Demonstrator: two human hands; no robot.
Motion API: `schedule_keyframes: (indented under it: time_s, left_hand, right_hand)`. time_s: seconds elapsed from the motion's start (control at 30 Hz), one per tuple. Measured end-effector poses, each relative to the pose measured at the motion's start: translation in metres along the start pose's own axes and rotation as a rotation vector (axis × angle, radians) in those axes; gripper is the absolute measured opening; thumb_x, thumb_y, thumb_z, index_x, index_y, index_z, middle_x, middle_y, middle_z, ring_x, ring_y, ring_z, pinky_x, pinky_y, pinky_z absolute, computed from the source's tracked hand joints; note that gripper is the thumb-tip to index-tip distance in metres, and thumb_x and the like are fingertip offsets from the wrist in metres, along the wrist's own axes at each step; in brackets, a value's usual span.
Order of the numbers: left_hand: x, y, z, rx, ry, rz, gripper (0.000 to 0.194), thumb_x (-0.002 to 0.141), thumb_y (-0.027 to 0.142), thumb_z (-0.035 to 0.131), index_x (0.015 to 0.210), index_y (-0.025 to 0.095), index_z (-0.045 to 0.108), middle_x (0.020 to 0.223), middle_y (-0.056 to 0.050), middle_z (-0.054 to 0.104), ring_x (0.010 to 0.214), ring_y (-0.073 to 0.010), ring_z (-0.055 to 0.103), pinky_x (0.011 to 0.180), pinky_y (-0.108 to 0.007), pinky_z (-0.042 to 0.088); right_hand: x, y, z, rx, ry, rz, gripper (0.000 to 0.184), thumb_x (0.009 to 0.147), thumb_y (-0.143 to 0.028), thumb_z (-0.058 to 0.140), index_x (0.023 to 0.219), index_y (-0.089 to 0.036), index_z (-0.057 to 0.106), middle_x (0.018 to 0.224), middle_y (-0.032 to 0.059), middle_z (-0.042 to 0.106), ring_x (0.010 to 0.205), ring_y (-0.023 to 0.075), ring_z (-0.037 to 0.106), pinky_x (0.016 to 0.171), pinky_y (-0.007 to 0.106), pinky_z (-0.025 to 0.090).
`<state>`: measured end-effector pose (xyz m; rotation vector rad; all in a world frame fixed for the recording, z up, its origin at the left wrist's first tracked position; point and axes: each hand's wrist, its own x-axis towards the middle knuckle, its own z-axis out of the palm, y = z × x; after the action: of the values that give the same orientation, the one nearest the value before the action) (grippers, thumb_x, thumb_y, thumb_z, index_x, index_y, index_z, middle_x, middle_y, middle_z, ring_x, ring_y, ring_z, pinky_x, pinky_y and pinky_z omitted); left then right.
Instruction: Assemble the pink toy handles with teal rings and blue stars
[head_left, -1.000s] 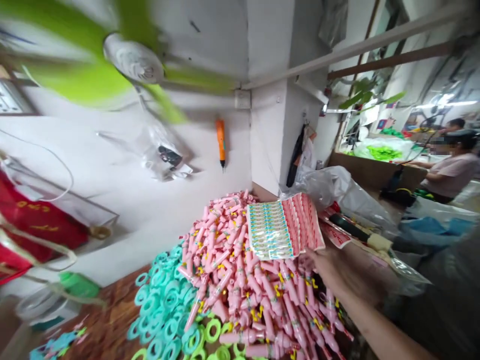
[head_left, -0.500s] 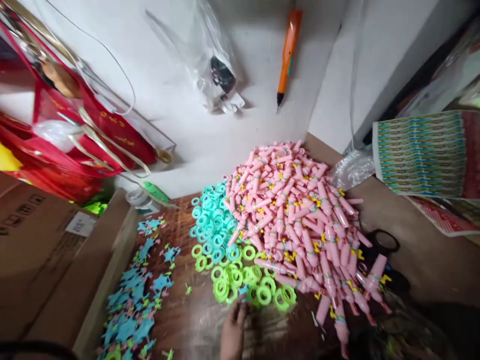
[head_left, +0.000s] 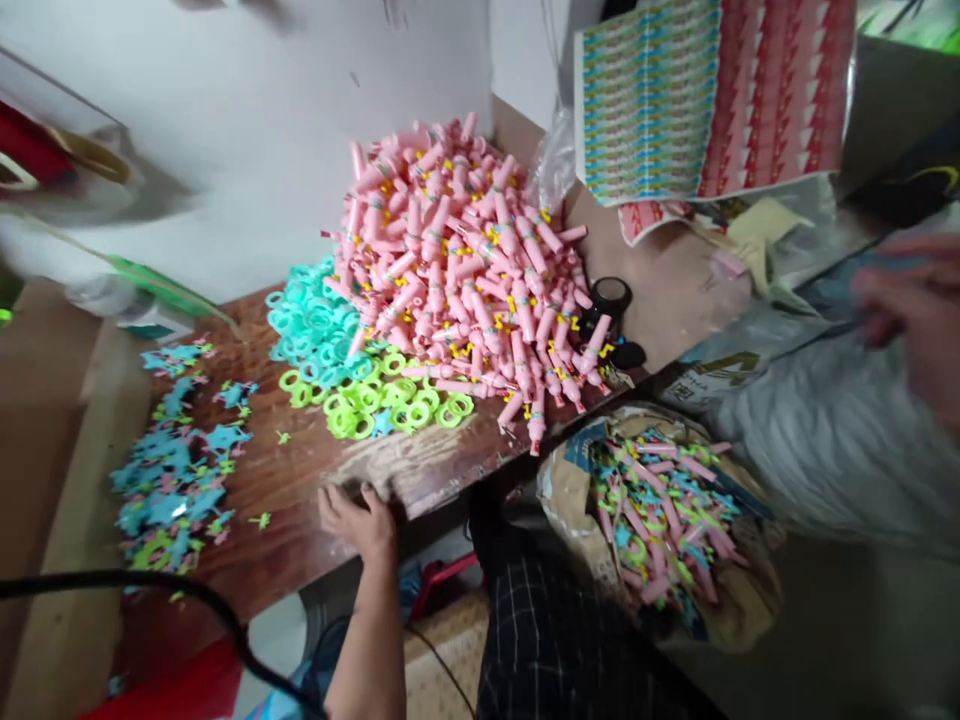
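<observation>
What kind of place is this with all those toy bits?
Probably a small workshop where little plastic things get put together: there's a big heap of pink tube pieces, piles of teal rings, and printed sheets beside the wooden table.

A black cable (head_left: pixel 135 578) curves across the lower left.

Heaped pink tubular parts (head_left: pixel 450 265), teal rings (head_left: pixel 311 325) and lime rings (head_left: pixel 366 400) piled against them, on a wooden tabletop (head_left: pixel 300 465)

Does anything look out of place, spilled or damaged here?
The tabletop has a pale, scuffed patch near the left hand. One pink piece seems to jut over the edge, and small green bits lie stray.
</observation>
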<state>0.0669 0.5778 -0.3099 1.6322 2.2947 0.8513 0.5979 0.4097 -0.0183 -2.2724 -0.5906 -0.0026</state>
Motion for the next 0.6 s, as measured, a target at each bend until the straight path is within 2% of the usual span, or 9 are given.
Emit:
schedule_keyframes:
  time_s: [0.03,0.1,0.17,0.2,0.23,0.3,0.4,0.47,0.6]
  left_hand:
    - [-0.004,0.0,0.006,0.01,0.026,0.023,0.07,0.089,0.046,0.043,0.146,0.005,0.033,0.155,-0.021,0.028,0.146,-0.0321,0.022,0.122,-0.049,0.015]
    - [-0.009,-0.002,0.014,0.025,0.076,0.059,0.069,0.09,0.047,0.044,0.146,0.008,0.034,0.156,-0.019,0.028,0.145,-0.0316,0.023,0.122,-0.049,0.016]
    - [-0.011,-0.006,0.019,0.038,0.117,0.083,0.065,0.091,0.045,0.043,0.146,0.009,0.036,0.155,-0.018,0.029,0.144,-0.031,0.025,0.122,-0.049,0.019]
    - [-0.011,-0.008,0.02,0.045,0.131,0.094,0.064,0.092,0.044,0.042,0.145,0.01,0.036,0.155,-0.018,0.03,0.144,-0.0307,0.026,0.121,-0.049,0.02]
    - [-0.012,-0.011,0.02,0.053,0.143,0.103,0.062,0.092,0.043,0.042,0.145,0.01,0.037,0.155,-0.017,0.03,0.143,-0.0305,0.027,0.121,-0.049,0.022]
    - [-0.014,-0.017,0.021,0.072,0.156,0.119,0.061,0.093,0.042,0.043,0.146,0.012,0.036,0.155,-0.016,0.031,0.143,-0.0299,0.029,0.12,-0.049,0.023]
    - [-0.017,-0.022,0.024,0.073,0.171,0.134,0.061,0.093,0.041,0.044,0.146,0.013,0.037,0.155,-0.015,0.032,0.143,-0.0308,0.029,0.119,-0.051,0.025]
    - [-0.018,-0.024,0.026,0.067,0.172,0.14,0.061,0.093,0.041,0.045,0.146,0.012,0.037,0.155,-0.015,0.033,0.143,-0.0316,0.029,0.119,-0.053,0.026]
    - [-0.016,-0.028,0.031,0.096,0.192,0.169,0.06,0.09,0.04,0.051,0.143,0.012,0.042,0.152,-0.015,0.038,0.141,-0.0307,0.033,0.12,-0.049,0.027]
  right_hand:
    - [-0.034,0.021,0.001,-0.038,-0.087,-0.076,0.066,0.082,-0.059,0.049,0.133,-0.018,0.053,0.102,0.0081,0.064,0.065,-0.0084,0.046,0.068,0.014,0.033]
    - [-0.107,0.068,0.012,-0.124,-0.296,-0.06,0.068,0.074,-0.068,0.056,0.117,-0.015,0.065,0.089,0.0063,0.065,0.063,-0.0042,0.048,0.065,0.01,0.037]
    - [-0.179,0.118,0.033,-0.017,-0.591,0.087,0.07,0.066,-0.073,0.062,0.104,-0.014,0.07,0.102,0.0062,0.064,0.084,0.0041,0.059,0.071,0.01,0.044]
    - [-0.213,0.141,0.047,-0.004,-0.75,0.199,0.069,0.064,-0.071,0.063,0.101,-0.013,0.07,0.102,0.0063,0.064,0.082,0.0056,0.059,0.068,0.011,0.045]
    - [-0.244,0.162,0.063,-0.021,-0.93,0.296,0.066,0.07,-0.068,0.06,0.109,-0.015,0.068,0.101,0.0059,0.064,0.075,0.0053,0.057,0.064,0.012,0.044]
    - [-0.297,0.194,0.099,0.037,-1.17,0.369,0.058,0.077,-0.056,0.058,0.12,-0.017,0.063,0.094,0.0037,0.061,0.069,0.0029,0.053,0.061,0.011,0.043]
    - [-0.355,0.221,0.166,0.036,-1.321,0.425,0.05,0.08,-0.036,0.057,0.126,-0.018,0.057,0.09,0.001,0.058,0.064,0.0005,0.051,0.06,0.01,0.044]
    - [-0.383,0.23,0.218,-0.028,-1.373,0.512,0.053,0.085,-0.029,0.052,0.136,-0.016,0.045,0.094,0.0015,0.057,0.057,-0.0008,0.048,0.051,0.01,0.039]
    - [-0.419,0.251,0.321,-0.137,-1.411,0.608,0.051,0.095,-0.031,0.048,0.14,-0.011,0.036,0.097,0.0049,0.057,0.066,-0.0015,0.052,0.059,0.009,0.046]
